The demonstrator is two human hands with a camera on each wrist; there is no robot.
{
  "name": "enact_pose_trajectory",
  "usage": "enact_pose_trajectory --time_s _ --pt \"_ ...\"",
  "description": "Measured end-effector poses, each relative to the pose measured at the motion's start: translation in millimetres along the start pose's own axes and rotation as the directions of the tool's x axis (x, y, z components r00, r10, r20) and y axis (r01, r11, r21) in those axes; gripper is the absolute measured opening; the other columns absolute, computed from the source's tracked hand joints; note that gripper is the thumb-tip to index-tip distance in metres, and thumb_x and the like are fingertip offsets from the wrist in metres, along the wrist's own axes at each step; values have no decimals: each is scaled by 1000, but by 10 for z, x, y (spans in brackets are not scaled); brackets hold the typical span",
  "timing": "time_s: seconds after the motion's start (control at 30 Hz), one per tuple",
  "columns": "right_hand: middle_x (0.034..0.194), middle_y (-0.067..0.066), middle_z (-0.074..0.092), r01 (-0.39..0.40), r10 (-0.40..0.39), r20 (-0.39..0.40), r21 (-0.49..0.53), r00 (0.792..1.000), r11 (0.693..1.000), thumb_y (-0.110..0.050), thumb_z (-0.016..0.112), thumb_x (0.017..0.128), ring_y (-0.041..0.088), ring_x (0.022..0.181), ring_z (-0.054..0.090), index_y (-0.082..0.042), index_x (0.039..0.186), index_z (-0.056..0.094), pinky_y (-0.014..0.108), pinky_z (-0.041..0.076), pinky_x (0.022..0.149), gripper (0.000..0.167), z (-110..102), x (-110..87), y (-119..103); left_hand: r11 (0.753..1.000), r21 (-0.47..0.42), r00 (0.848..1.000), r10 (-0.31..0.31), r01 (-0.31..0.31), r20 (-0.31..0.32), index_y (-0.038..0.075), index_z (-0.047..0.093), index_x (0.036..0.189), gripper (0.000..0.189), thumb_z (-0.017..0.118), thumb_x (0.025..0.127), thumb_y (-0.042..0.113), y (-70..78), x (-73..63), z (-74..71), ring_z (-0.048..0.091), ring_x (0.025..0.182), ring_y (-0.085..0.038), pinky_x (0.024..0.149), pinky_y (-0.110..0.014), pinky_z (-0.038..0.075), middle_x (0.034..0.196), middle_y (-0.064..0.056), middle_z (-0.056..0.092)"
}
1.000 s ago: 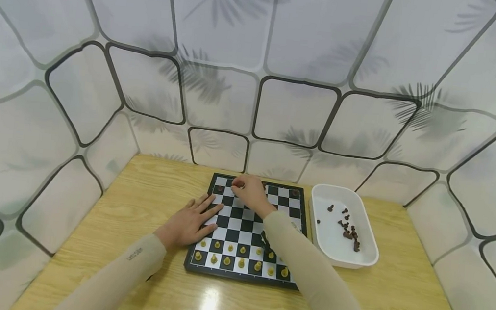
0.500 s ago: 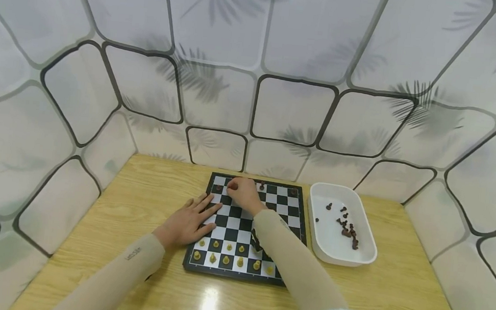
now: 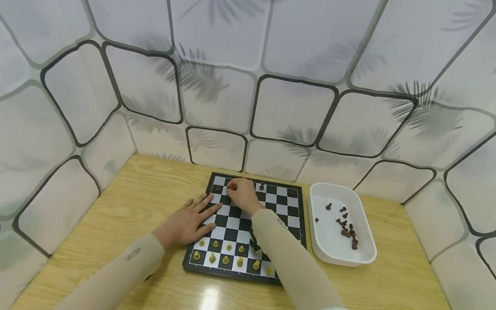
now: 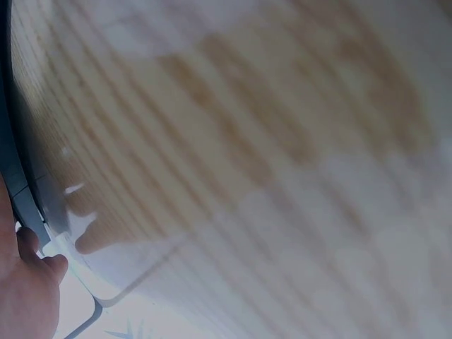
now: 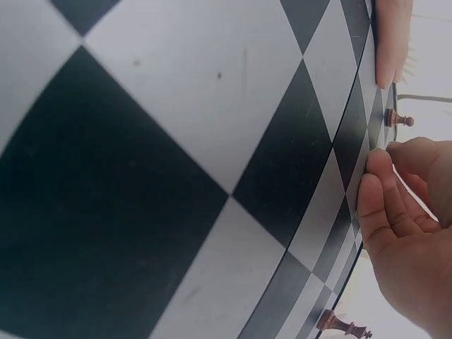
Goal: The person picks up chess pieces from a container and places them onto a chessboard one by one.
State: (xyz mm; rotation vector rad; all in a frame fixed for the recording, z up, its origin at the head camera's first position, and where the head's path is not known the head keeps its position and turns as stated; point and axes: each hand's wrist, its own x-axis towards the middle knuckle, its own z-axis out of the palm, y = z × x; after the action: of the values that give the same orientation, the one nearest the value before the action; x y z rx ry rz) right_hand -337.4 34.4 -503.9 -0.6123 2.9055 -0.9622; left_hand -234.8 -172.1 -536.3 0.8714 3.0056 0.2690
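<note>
My left hand lies with spread, straight fingers over the left edge of the chessboard. Over the board's far left part, my right hand pinches with bent fingers and thumb; a dark reddish-brown chess piece barely shows at the fingertips, mostly hidden. Left of it stands a brown pawn. A taller brown piece with a cross-like top, a king, stands on the back row. Yellow chess pieces fill two rows on the near side, partly covered by the right forearm.
A white plastic tub right of the board holds several loose brown pieces. Another brown piece stands at the board's far right corner. Patterned walls enclose the wooden table at the back and sides.
My right hand has shifted slightly left over the far rows, uncovering the brown king, and then stays nearly still. The left hand keeps its place on the board.
</note>
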Motion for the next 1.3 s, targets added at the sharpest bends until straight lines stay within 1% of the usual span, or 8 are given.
enact_pose_trajectory --time_s 0.23,0.4,0.63,0.83,0.97,1.07,1.17,1.3 --pt "106 13 79 8 -8 -7 6 1000 1000 -10 68 100 28 100 73 -3 110 79 42 60 89 16 5 13 5 1000 -4 1000 -1 1 5 21 31 168 67 39 111 55 0 -3 -5 20 163 -39 126 -64 30 175 -17 21" --pt "105 13 79 19 -19 -15 -3 1000 1000 -10 68 99 28 99 74 -3 110 79 41 61 88 16 2 15 7 1000 -2 1000 -5 5 0 21 31 168 67 39 111 56 -1 4 -8 19 163 -39 126 -64 30 176 -16 21" --pt "103 13 79 8 -8 -13 -8 1000 1000 -9 69 99 27 97 73 -3 109 79 40 61 86 16 27 32 18 1000 -7 1000 -3 3 -3 21 31 168 67 39 111 55 -3 3 -5 19 163 -39 126 -65 30 175 -17 22" --pt "106 15 78 -11 11 7 -5 1000 1000 -9 70 99 27 96 73 0 116 76 38 61 84 20 16 17 12 1000 -7 1000 -4 4 3 22 31 168 67 39 111 55 5 7 -10 19 163 -39 126 -64 30 176 -17 21" --pt "108 16 77 -29 28 55 8 998 1000 -7 68 100 26 94 72 1 122 74 37 61 81 25 -58 -19 -13 1000 -14 1000 -6 6 11 21 30 168 68 39 111 55 5 1 -8 18 163 -40 127 -65 28 176 -17 20" --pt "110 16 76 -20 20 68 5 998 1000 -8 68 100 26 94 70 0 125 73 38 60 80 26 -151 -45 -36 1000 -17 1000 -10 10 17 22 29 169 68 38 111 56 0 2 -1 18 164 -40 127 -65 28 176 -17 19" --pt "109 16 76 16 -17 44 10 999 1000 -8 69 99 27 95 71 0 124 73 39 60 80 26 -253 -63 -34 1000 -19 1000 -13 14 15 22 29 169 68 38 111 56 -11 7 5 17 164 -40 127 -64 27 176 -17 19" --pt "111 16 77 42 -43 41 27 998 999 -9 69 100 28 98 73 1 126 73 41 61 83 28 -421 -123 17 1000 -17 1000 -11 11 15 23 29 169 68 37 111 56 -16 13 7 17 164 -40 127 -64 27 176 -16 19"
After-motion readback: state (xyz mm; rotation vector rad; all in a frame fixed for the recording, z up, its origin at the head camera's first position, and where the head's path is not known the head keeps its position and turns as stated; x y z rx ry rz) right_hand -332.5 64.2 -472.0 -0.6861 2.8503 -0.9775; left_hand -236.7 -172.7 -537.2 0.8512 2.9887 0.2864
